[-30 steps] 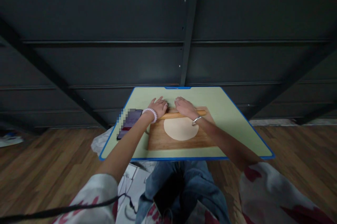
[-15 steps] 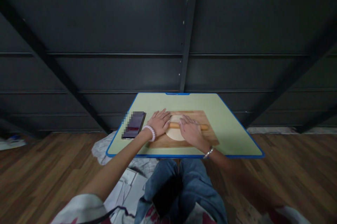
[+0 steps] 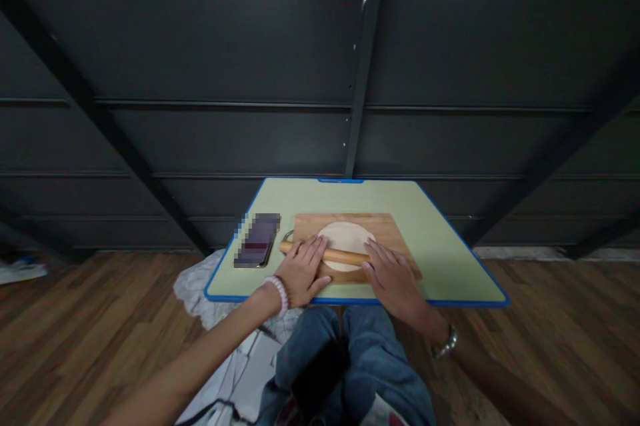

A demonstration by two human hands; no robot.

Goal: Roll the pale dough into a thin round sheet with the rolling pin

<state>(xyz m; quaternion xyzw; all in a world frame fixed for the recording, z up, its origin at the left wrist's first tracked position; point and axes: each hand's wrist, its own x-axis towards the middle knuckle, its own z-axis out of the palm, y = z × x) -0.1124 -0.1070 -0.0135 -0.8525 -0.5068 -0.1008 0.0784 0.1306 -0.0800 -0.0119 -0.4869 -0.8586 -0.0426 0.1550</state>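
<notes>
A pale round sheet of dough lies flat on a wooden board. The wooden rolling pin crosses the near part of the dough, its left end sticking out past my fingers. My left hand lies over the pin's left part, fingers stretched forward and thumb out to the right. Over the right part rests my right hand, also with fingers extended; it hides that end of the pin. Both hands press from above and are not wrapped around it.
The board sits on a small pale-green table with a blue edge. A phone, partly pixelated, lies left of the board. My knees in jeans are under the near edge. A dark panelled wall stands behind the table.
Both hands and the rolling pin have come toward me, from the dough's middle to its near part. The hands are now farther apart, and more of the dough's far side shows.
</notes>
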